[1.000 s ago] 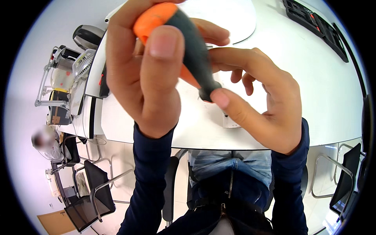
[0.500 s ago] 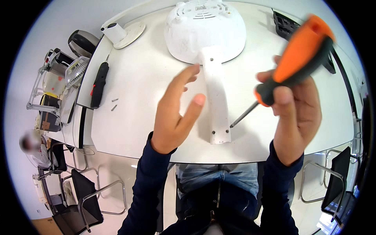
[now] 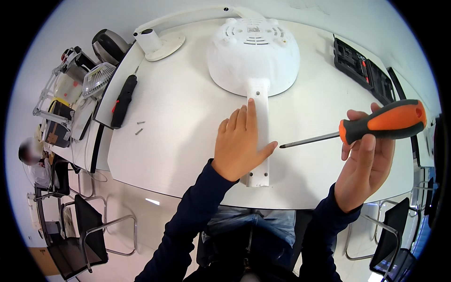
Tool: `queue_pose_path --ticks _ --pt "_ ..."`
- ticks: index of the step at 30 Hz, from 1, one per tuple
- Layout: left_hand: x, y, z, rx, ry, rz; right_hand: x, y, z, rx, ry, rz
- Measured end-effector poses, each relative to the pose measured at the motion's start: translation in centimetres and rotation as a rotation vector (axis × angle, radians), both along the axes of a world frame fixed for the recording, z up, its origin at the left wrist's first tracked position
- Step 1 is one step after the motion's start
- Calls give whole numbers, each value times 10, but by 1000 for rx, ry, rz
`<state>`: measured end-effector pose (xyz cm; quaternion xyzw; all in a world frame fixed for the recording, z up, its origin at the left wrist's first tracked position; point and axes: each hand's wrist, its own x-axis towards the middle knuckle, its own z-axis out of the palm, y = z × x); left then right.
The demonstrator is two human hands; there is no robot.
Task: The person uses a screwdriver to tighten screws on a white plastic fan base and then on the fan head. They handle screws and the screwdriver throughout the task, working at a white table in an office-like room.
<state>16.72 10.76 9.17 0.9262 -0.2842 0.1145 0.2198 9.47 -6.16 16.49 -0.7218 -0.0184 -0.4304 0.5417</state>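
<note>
A white bowl-shaped appliance with vent slots lies face down on the white table, its long handle toward me. Screw holes show in the handle, one near the bowl and two at the near end. My left hand lies over the handle, fingers stretched out and thumb spread across to its right side. To the right, my right hand is closed around an orange and black screwdriver. The screwdriver is nearly level above the table, its tip pointing left, close to my left thumb.
Two small screws lie left on the table, near a black power screwdriver. A white round stand sits far left, an open black tool case far right. A kettle and chairs are at left; another person sits beyond.
My left hand has moved right onto the handle. My right hand has turned the screwdriver from steep to nearly level, its tip away from the handle's near end. The view has shifted slightly.
</note>
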Motion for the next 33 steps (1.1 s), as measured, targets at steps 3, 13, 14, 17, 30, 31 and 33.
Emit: queue_pose_path --ticks 3,13,14,17,30,31,33 --pt "7 -5 -1 -11 17 23 0 -1 6 57 12 11" --pt "4 -1 11 -85 389 -19 12 -26 13 20 -17 87" --pt "3 4 13 -84 381 -49 12 -28 13 7 -12 92" --pt "-5 18 17 -47 373 -123 12 -33 10 32 15 88" --pt "-35 83 30 128 265 -418 8 -65 6 -10 44 -82" --pt "-35 86 32 156 239 -421 8 -67 5 6 50 -41" --pt "-34 92 36 222 216 -420 7 -70 3 2 92 -65"
